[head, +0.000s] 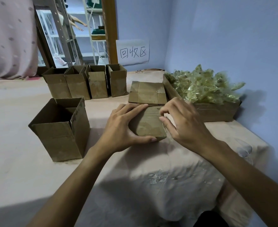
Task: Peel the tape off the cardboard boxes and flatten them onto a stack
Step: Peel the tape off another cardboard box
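Observation:
A small closed cardboard box [149, 124] lies on the cloth-covered table in front of me. My left hand [120, 128] grips its left side, fingers over the top edge and thumb along the near edge. My right hand [182, 122] is at the box's right edge, thumb and forefinger pinching at the clear tape there; the tape itself is hard to make out. Just behind the box lies a stack of flattened boxes [147, 94].
An open empty box [61, 130] stands at my left. A row of several open boxes [85, 82] lines the back. A carton filled with crumpled peeled tape [205, 95] sits at the right by the blue wall. A paper sign [132, 52] hangs on the wall.

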